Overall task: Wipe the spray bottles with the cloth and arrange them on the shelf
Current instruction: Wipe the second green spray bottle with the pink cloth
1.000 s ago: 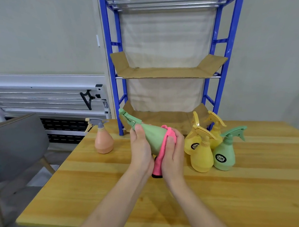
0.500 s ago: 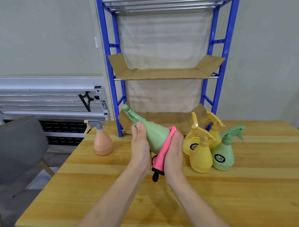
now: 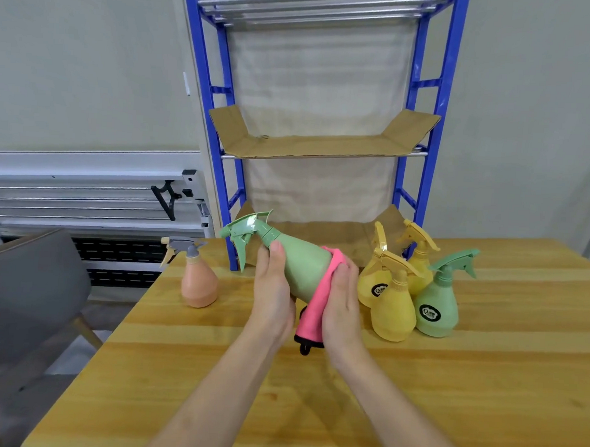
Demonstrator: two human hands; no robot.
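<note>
My left hand (image 3: 272,290) grips a green spray bottle (image 3: 302,264) tilted in the air above the table, nozzle pointing up-left. My right hand (image 3: 343,296) holds a pink cloth (image 3: 317,302) wrapped against the bottle's base, and the cloth's lower end hangs down. Three yellow spray bottles (image 3: 393,302) and a second green bottle (image 3: 438,305) stand grouped to the right. An orange bottle (image 3: 198,280) with a grey trigger stands to the left. The blue shelf (image 3: 324,147) rises behind the table, its cardboard-lined levels bare.
The wooden table (image 3: 414,397) stretches wide in front of me. A grey chair (image 3: 30,289) stands off the table's left edge. White metal racking (image 3: 85,194) runs along the wall at left.
The green bottle has turned in my hands so its trigger now hangs downward. My right hand has slid the pink cloth round the bottle's base.
</note>
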